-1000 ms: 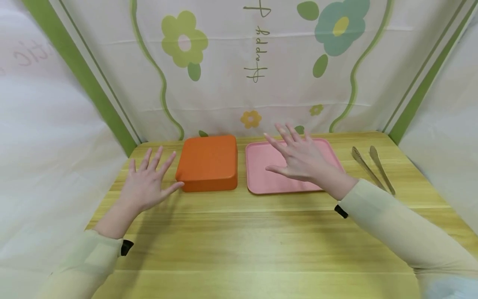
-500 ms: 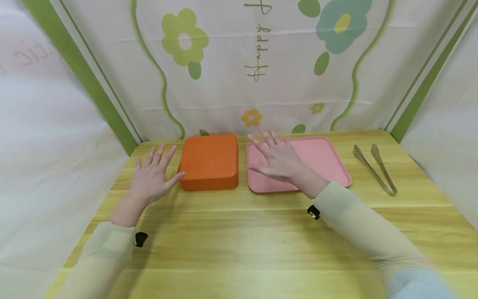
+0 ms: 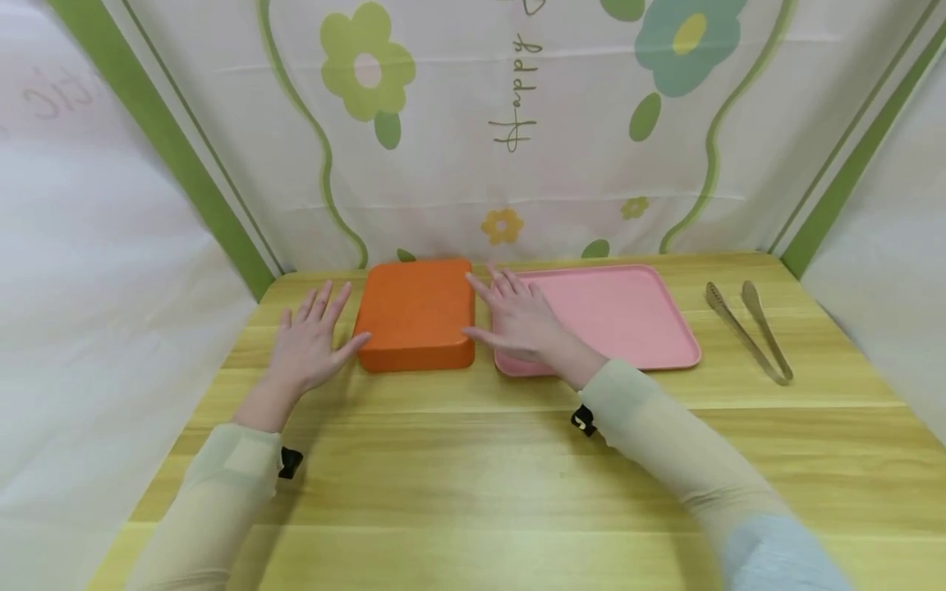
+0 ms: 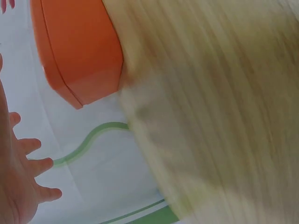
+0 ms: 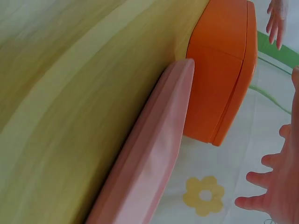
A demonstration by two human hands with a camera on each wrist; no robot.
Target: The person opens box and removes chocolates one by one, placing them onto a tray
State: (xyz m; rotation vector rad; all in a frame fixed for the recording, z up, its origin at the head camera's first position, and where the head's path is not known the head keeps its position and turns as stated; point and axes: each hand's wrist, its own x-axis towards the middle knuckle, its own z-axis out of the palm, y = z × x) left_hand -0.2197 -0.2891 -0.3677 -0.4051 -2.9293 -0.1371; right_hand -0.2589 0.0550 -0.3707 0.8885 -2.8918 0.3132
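Note:
An orange lidded box (image 3: 416, 316) sits at the back of the wooden table; a seam below its lid shows in the left wrist view (image 4: 79, 51). Spread fingers of my left hand (image 3: 301, 351) are beside its left side, the thumb overlapping its front left corner in the head view. Over the left end of a pink tray (image 3: 617, 316), my right hand (image 3: 523, 327) reaches with fingers apart, its thumb and index fingertip near the box's right side. Both hands hold nothing. In the right wrist view, the right hand (image 5: 280, 186) appears apart from box and tray.
Metal tongs (image 3: 764, 349) lie spread at the table's right, past the tray. A flower-printed white cloth (image 3: 436, 180) hangs along the back edge, with white cloth at both sides. Bare wood (image 3: 473, 476) spans the front.
My right hand has moved left across the tray toward the orange box. The left hand has shifted slightly right, nearer the box. Box, tray and tongs stay in place.

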